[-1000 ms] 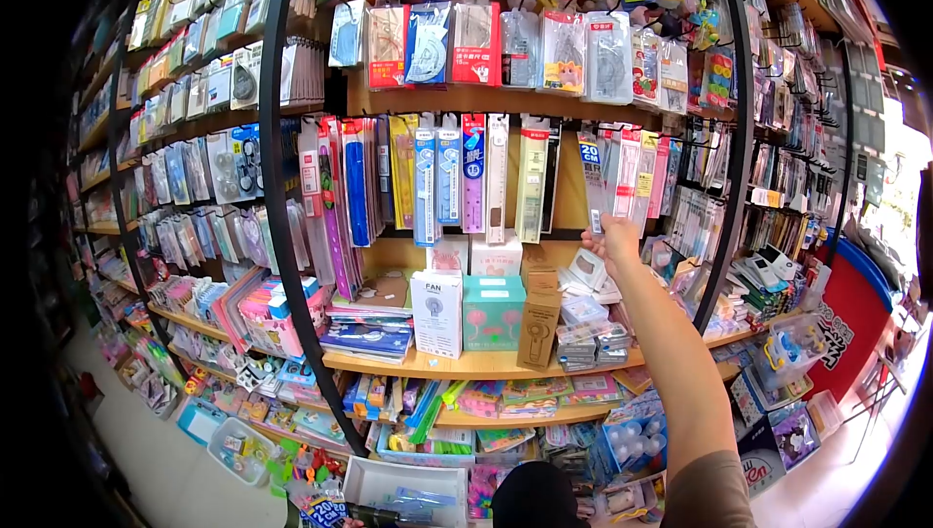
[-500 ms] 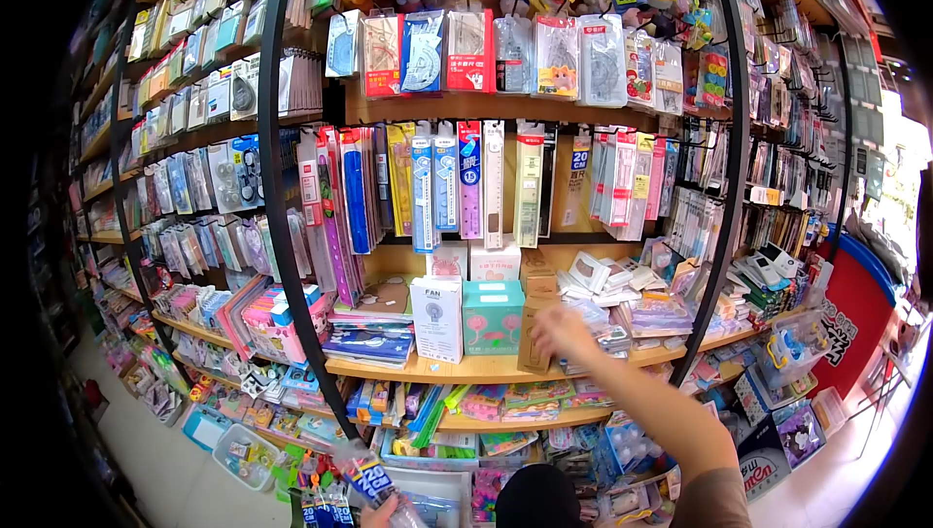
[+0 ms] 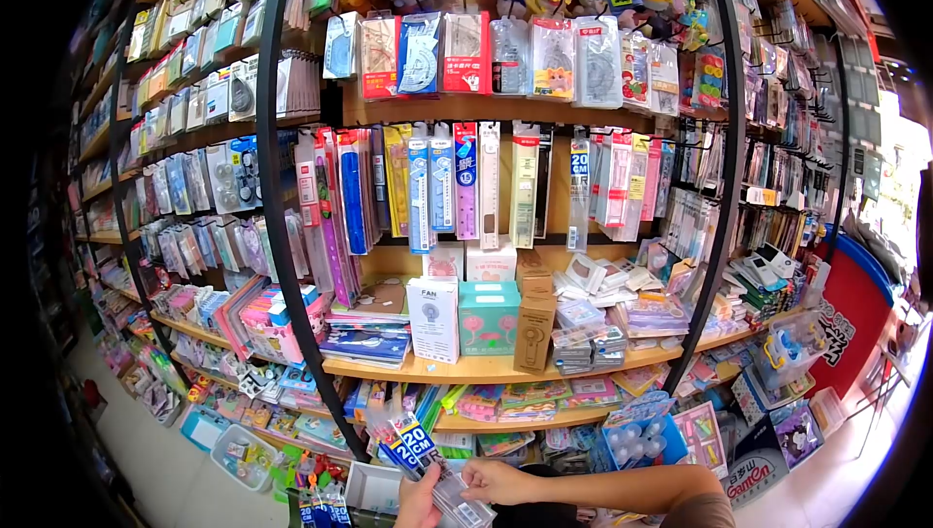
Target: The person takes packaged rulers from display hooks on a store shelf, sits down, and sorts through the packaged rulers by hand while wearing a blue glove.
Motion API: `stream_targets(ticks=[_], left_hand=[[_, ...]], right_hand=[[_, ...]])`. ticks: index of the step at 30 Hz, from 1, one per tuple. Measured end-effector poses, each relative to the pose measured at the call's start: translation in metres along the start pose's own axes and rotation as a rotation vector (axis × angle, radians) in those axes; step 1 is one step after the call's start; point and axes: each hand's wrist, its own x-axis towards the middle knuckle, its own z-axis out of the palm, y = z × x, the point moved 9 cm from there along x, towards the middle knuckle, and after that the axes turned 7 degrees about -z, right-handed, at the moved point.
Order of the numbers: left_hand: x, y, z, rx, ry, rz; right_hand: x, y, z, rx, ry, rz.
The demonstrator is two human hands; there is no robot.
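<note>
My left hand [image 3: 418, 499], low in the middle of the view, is closed around a bundle of clear-packed rulers [image 3: 416, 445] with blue "20 CM" labels. The bundle tilts, its top leaning left. My right hand [image 3: 493, 481] comes in from the right and pinches the bundle near its lower end. Further up, one matching ruler pack [image 3: 578, 183] hangs alone on the rack among other rulers. More "20 CM" packs [image 3: 324, 510] lie at the bottom left.
A shelf below the rulers carries a white fan box [image 3: 433, 319], a green box [image 3: 489, 317], a brown box [image 3: 535, 332] and a pile of small packs [image 3: 593, 348]. Black uprights [image 3: 292, 188] flank the rack. Bins with goods, such as a blue one [image 3: 641, 441], stand below.
My right hand has come down from in front of the brown box to the ruler bundle. My left hand has risen and shifted right with the bundle.
</note>
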Motion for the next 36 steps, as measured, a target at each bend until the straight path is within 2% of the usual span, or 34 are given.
stream_targets(ticks=[1, 5, 8, 10, 16, 20, 23, 26, 36], left_hand=[[0.003, -0.002, -0.005, 0.106, 0.027, 0.044], [0.007, -0.029, -0.021, -0.025, 0.076, -0.090], [0.007, -0.033, -0.037, -0.012, 0.129, -0.095], [0.006, -0.034, -0.044, -0.040, 0.135, -0.096], [-0.016, -0.036, -0.063, 0.003, 0.181, -0.152], [-0.030, -0.041, -0.082, 0.014, 0.188, -0.155], [-0.033, -0.046, -0.099, 0.006, 0.210, -0.146], [-0.038, -0.044, -0.101, -0.015, 0.261, -0.154], [-0.038, -0.043, -0.100, -0.020, 0.260, -0.149]], right_hand=[[-0.001, 0.006, 0.002, 0.052, -0.003, 0.025], [-0.006, 0.020, -0.009, 0.132, 0.091, 0.142], [-0.010, -0.008, -0.050, 0.400, 0.313, 0.070], [-0.008, -0.026, -0.104, 0.458, 0.457, -0.214], [-0.054, -0.130, -0.292, 0.316, 1.077, -0.491], [-0.077, -0.160, -0.366, 0.211, 1.298, -0.504], [-0.078, -0.172, -0.382, 0.180, 1.342, -0.478], [-0.067, -0.168, -0.396, 0.209, 1.272, -0.518], [-0.059, -0.173, -0.389, 0.208, 1.284, -0.471]])
